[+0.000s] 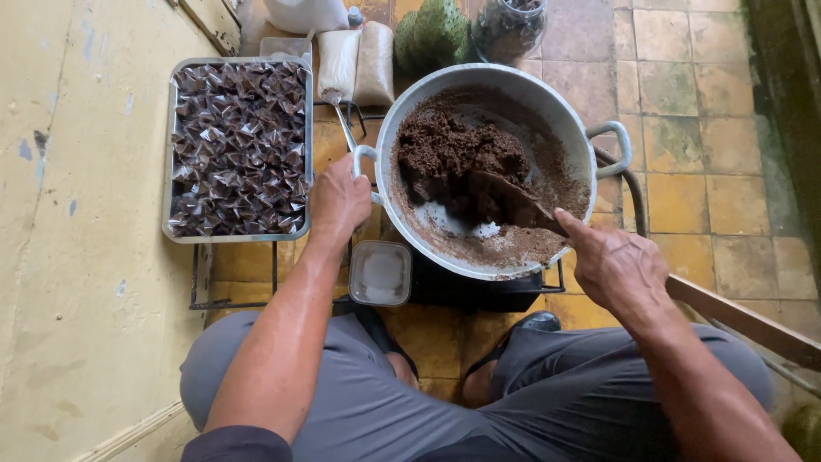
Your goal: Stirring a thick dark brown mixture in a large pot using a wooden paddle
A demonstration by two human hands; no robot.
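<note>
A home cooking corner set up low on the floor — plain and well used.

Worn yellow floor tiles (684,188) and a scuffed, peeling wall (77,257) frame a low black stove frame (479,291) bearing a big metal pot (487,171) of brown mash, with a metal tray (239,145) of small folded dark wraps beside it — filled plastic bags (357,60) and a glass jar (509,26) stand behind.

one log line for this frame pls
left hand grips pan handle | right hand holds wooden paddle in brown mass | tray of wrapped pieces beside pan
</note>
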